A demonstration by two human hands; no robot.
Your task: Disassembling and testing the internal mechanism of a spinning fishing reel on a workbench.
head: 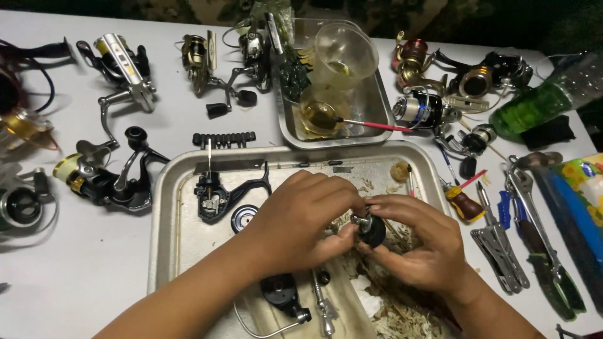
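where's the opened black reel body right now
In the head view, the opened black reel body lies in the upper left of the big metal tray, just left of the left hand.

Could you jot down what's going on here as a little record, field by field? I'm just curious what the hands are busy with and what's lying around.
Setting: white table with a large metal tray
Left hand: grip closed on a small black reel part
Right hand: pinching the same part from the other side
In the tray: opened black reel body, round black cap, debris
Behind: smaller metal tray holding a clear cup and a red-handled brush
Left of tray: several fishing reels
Right of tray: screwdriver, folding pliers, wrench
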